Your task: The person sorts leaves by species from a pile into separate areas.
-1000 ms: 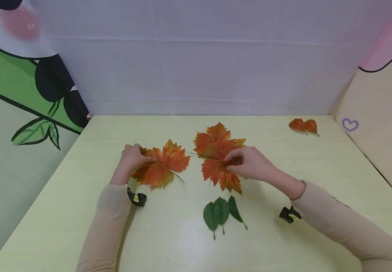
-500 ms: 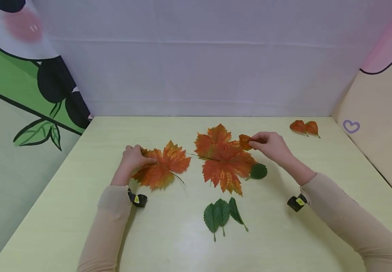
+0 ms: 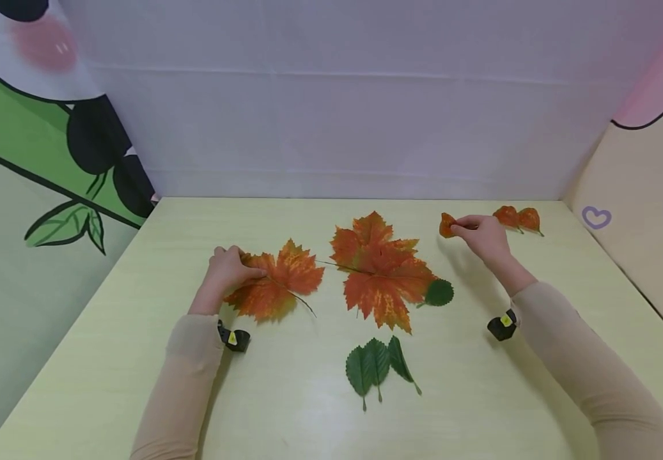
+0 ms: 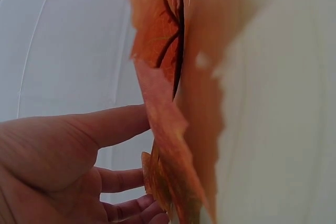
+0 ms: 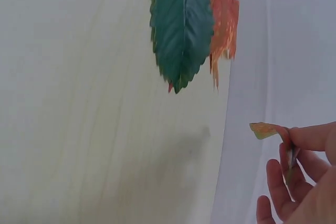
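Note:
My left hand [image 3: 229, 271] holds an orange maple leaf [image 3: 291, 271] by its left side, thumb over the top; in the left wrist view, the other fingertips are partly hidden by the leaf's edge. Raised at the back right, my right hand [image 3: 485, 237] pinches a small orange leaf [image 3: 447, 225] between thumb and fingers, also seen in the right wrist view as a curled little leaf [image 5: 263, 129]. Between the hands lie overlapping orange maple leaves [image 3: 377, 265] with a dark stem pointing left. A round green leaf [image 3: 439, 292] sits against their right edge.
Three green serrated leaves [image 3: 376, 364] lie near the front middle of the pale table [image 3: 296, 409]. Two small orange leaves [image 3: 518, 218] rest at the back right, just beyond the right hand. A lilac cloth [image 3: 331, 128] rises behind the table, with printed panels on both sides.
My right hand has come off the middle maple leaves with the small orange leaf and moved up and right, uncovering the round green leaf. The left hand stays in place.

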The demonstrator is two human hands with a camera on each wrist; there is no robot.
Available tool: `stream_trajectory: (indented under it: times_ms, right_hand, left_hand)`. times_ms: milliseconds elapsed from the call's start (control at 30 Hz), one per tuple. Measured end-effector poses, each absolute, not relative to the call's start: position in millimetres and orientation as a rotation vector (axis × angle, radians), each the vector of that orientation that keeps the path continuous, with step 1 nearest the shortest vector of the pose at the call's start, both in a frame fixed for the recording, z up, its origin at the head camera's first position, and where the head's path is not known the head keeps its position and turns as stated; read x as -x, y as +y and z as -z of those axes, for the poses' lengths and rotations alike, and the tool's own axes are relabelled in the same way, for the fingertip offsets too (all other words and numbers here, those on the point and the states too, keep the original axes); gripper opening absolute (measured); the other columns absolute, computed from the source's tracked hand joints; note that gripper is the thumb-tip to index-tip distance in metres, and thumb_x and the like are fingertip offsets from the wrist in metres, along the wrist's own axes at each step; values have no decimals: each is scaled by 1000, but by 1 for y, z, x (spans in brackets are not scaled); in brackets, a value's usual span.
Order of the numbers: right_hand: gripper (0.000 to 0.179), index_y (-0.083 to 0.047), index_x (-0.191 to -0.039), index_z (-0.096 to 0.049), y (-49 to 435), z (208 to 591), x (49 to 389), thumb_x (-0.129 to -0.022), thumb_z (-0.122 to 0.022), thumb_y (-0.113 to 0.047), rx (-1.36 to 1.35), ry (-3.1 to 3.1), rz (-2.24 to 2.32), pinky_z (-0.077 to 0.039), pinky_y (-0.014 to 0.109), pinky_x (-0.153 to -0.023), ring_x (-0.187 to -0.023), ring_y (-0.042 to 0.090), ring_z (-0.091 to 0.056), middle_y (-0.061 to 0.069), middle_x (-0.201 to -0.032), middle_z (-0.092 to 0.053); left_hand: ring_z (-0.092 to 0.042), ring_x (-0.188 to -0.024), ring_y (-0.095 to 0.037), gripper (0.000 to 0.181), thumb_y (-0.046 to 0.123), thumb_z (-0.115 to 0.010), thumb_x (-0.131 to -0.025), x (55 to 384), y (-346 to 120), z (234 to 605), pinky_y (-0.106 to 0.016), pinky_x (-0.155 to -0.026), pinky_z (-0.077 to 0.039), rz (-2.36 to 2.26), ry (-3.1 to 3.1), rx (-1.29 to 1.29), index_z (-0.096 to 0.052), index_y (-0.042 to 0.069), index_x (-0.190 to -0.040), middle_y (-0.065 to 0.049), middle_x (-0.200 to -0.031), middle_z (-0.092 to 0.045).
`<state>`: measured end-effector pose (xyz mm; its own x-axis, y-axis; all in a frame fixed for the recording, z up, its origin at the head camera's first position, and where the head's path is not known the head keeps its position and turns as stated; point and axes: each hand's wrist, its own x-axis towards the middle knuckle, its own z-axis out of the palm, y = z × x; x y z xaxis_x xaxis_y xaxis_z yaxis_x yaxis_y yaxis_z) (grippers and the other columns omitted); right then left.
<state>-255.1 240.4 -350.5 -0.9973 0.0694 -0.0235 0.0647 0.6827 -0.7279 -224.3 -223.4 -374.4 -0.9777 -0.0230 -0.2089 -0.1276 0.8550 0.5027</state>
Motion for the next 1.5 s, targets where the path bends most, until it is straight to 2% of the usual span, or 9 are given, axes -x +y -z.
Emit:
stream_trajectory:
  times_ms: [400,533,767,1033,1233,1500]
  right_hand:
    - [43,1,-121,-55,281,370,284,-90,-54,-29,407,-2821,-1240,-36,45,-94,-114,36,-43,22,-126,-48]
    - [44,0,-123,-53,291,374,291,-90,-53,-30,526,-2790,-1277,-35,45,-97,-118,37,-39,20,-130,-44]
    - [48,-1,-128,-49,301,369,299,-90,-55,-28,710,-2709,-1401,-25,45,-106,-128,36,-28,19,-141,-33]
    - [46,-3,-127,-51,308,382,306,-88,-58,-27,811,-2612,-1495,-27,40,-106,-130,32,-28,16,-142,-33]
    - [51,0,-130,-48,317,389,300,-88,-57,-28,802,-2650,-1441,-28,42,-105,-130,34,-29,18,-141,-34]
    - [57,4,-131,-44,316,374,286,-88,-56,-32,694,-2776,-1349,-26,46,-105,-128,39,-28,22,-141,-32]
  left_hand:
    - [-32,-112,-46,71,37,-66,-81,226,-223,375,-52,-93,-33,-787,2829,141,-39,-11,-127,-32,-124,-32]
    - [-32,-112,-46,72,37,-66,-81,225,-223,373,-52,-93,-33,-786,2822,149,-39,-11,-128,-32,-125,-31]
    - [-32,-111,-46,73,38,-66,-81,222,-223,373,-53,-93,-34,-797,2816,163,-38,-11,-128,-33,-124,-31]
    - [-35,-109,-44,71,37,-66,-81,223,-222,373,-51,-92,-35,-794,2833,148,-40,-11,-126,-32,-122,-33]
    - [-35,-110,-44,72,38,-66,-81,226,-219,375,-51,-93,-34,-792,2822,127,-39,-11,-127,-32,-123,-32]
    - [-33,-112,-45,73,38,-66,-80,227,-223,374,-52,-94,-33,-782,2838,138,-38,-11,-127,-32,-125,-31]
